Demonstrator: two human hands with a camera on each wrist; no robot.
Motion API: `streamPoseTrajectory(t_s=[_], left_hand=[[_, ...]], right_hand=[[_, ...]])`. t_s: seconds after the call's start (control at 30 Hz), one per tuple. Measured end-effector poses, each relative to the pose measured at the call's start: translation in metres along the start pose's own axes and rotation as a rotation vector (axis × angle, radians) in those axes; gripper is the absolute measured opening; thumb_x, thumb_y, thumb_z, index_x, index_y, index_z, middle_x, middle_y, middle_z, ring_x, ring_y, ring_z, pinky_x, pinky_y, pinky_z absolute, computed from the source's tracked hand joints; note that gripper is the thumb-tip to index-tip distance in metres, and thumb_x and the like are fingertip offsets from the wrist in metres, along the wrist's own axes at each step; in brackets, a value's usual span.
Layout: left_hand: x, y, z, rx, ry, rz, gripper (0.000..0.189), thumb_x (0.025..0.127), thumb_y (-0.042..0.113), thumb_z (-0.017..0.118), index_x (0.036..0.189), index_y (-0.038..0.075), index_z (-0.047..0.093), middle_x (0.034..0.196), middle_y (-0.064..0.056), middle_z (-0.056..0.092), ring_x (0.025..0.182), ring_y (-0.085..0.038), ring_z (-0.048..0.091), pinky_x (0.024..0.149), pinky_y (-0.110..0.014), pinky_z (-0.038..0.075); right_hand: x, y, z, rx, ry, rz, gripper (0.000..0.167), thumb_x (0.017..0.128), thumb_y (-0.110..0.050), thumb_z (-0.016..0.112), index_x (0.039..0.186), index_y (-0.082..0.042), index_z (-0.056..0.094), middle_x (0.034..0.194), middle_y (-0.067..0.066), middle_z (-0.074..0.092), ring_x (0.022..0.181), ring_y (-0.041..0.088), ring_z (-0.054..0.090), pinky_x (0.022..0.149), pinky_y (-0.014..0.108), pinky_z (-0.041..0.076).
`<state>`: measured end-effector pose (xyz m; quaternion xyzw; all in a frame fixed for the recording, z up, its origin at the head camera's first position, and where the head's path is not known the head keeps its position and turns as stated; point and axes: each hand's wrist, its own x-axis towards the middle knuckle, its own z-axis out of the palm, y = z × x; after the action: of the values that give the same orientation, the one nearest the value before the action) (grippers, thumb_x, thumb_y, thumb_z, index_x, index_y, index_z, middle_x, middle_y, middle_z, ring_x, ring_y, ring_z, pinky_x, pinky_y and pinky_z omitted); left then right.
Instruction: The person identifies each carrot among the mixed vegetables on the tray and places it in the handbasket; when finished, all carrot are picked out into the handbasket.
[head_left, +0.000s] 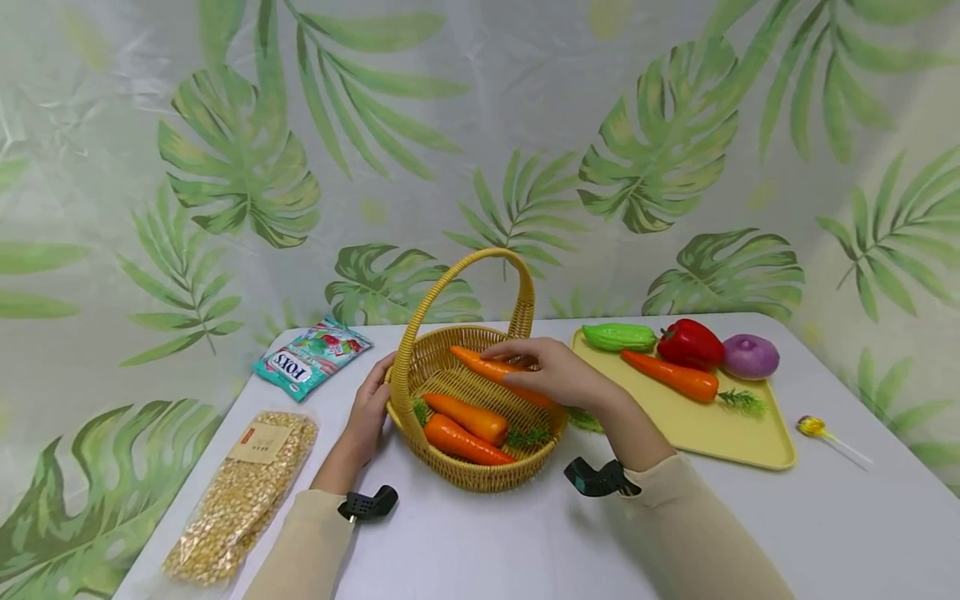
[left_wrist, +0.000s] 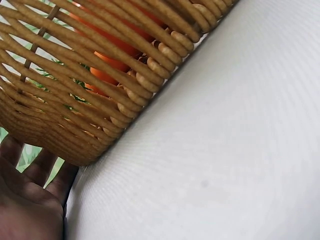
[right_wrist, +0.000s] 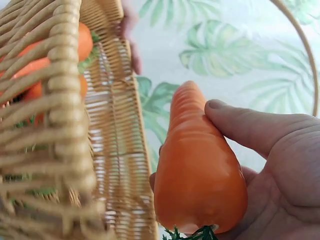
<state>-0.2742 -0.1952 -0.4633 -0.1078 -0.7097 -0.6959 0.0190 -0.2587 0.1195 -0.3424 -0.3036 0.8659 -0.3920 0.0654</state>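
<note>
An orange carrot (right_wrist: 200, 170) is gripped in my right hand (head_left: 558, 371), between thumb and fingers. In the head view this carrot lies slantwise over the right part of a yellow wicker basket (head_left: 487, 477), its green top toward the right rim. Two more carrots, an upper one (head_left: 472, 417) and a lower one (head_left: 457, 440), lie inside the basket. My left hand (head_left: 369, 408) touches the basket's left side near the foot of the arched handle (head_left: 408, 350). In the left wrist view its fingers (left_wrist: 37, 167) extend along the woven wall.
On the right, a yellow tray (head_left: 675, 425) bears a carrot (head_left: 671, 375), a green gourd-like vegetable (head_left: 618, 337), a red pepper (head_left: 690, 343) and a purple onion (head_left: 750, 357). A lollipop (head_left: 813, 427) lies beside it. A corn kernel bag (head_left: 240, 500) and teal candy bag (head_left: 311, 358) lie left.
</note>
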Motion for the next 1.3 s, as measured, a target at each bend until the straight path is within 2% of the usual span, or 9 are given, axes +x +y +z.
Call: streamPoseTrajectory(t_s=[0.13, 0.37, 0.63, 0.83, 1.0, 1.13, 1.3], left_hand=[[0.000, 0.000, 0.000, 0.004, 0.002, -0.008, 0.053, 0.101, 0.012, 0.035, 0.152, 0.024, 0.040, 0.158, 0.005, 0.039, 0.144, -0.014, 0.035, 0.121, -0.043, 0.025], [-0.001, 0.003, 0.001, 0.035, 0.007, -0.010, 0.053, 0.099, 0.014, 0.036, 0.151, 0.026, 0.040, 0.158, 0.005, 0.040, 0.143, -0.013, 0.036, 0.116, -0.031, 0.032], [0.000, 0.003, 0.001, 0.035, 0.007, -0.001, 0.054, 0.099, 0.014, 0.035, 0.152, 0.024, 0.040, 0.158, 0.001, 0.039, 0.143, -0.016, 0.036, 0.118, -0.040, 0.029], [-0.002, 0.001, 0.001, 0.019, 0.013, -0.008, 0.053, 0.099, 0.013, 0.036, 0.151, 0.024, 0.041, 0.157, 0.004, 0.040, 0.143, -0.015, 0.035, 0.120, -0.043, 0.026], [-0.002, 0.001, 0.002, 0.017, 0.011, -0.009, 0.053, 0.100, 0.013, 0.036, 0.151, 0.025, 0.041, 0.156, 0.006, 0.041, 0.142, -0.012, 0.036, 0.117, -0.034, 0.030], [-0.001, 0.001, 0.002, 0.015, 0.012, -0.005, 0.053, 0.099, 0.012, 0.036, 0.151, 0.024, 0.041, 0.157, 0.003, 0.040, 0.140, -0.011, 0.038, 0.112, -0.024, 0.034], [-0.001, 0.002, 0.001, 0.022, 0.012, 0.001, 0.053, 0.099, 0.012, 0.036, 0.151, 0.023, 0.041, 0.158, 0.000, 0.039, 0.138, -0.010, 0.039, 0.111, -0.024, 0.035]], right_hand=[[0.012, -0.004, 0.007, -0.001, -0.015, 0.007, 0.036, 0.096, -0.017, 0.065, 0.130, -0.027, 0.065, 0.126, -0.002, 0.068, 0.107, 0.020, 0.061, 0.095, 0.038, 0.051], [0.029, -0.010, 0.020, 0.017, -0.046, 0.021, 0.035, 0.097, -0.015, 0.064, 0.130, -0.027, 0.064, 0.128, 0.001, 0.066, 0.115, 0.022, 0.061, 0.103, 0.042, 0.049], [0.043, -0.006, 0.036, 0.021, -0.059, 0.051, 0.036, 0.096, -0.009, 0.063, 0.129, -0.023, 0.065, 0.128, 0.004, 0.066, 0.118, 0.023, 0.060, 0.102, 0.042, 0.049], [0.047, -0.002, 0.049, -0.032, -0.086, 0.097, 0.036, 0.095, -0.006, 0.063, 0.128, -0.021, 0.066, 0.127, 0.007, 0.067, 0.121, 0.026, 0.060, 0.103, 0.043, 0.049], [0.046, -0.001, 0.054, -0.026, -0.093, 0.159, 0.035, 0.094, -0.004, 0.062, 0.124, -0.020, 0.068, 0.125, 0.009, 0.068, 0.120, 0.026, 0.060, 0.104, 0.043, 0.049], [0.047, 0.000, 0.055, -0.040, -0.098, 0.175, 0.036, 0.094, -0.003, 0.060, 0.125, -0.019, 0.068, 0.124, 0.010, 0.068, 0.120, 0.026, 0.060, 0.105, 0.042, 0.048], [0.049, 0.004, 0.056, -0.045, -0.108, 0.179, 0.035, 0.095, -0.005, 0.059, 0.126, -0.019, 0.067, 0.124, 0.010, 0.068, 0.118, 0.026, 0.061, 0.103, 0.043, 0.049]])
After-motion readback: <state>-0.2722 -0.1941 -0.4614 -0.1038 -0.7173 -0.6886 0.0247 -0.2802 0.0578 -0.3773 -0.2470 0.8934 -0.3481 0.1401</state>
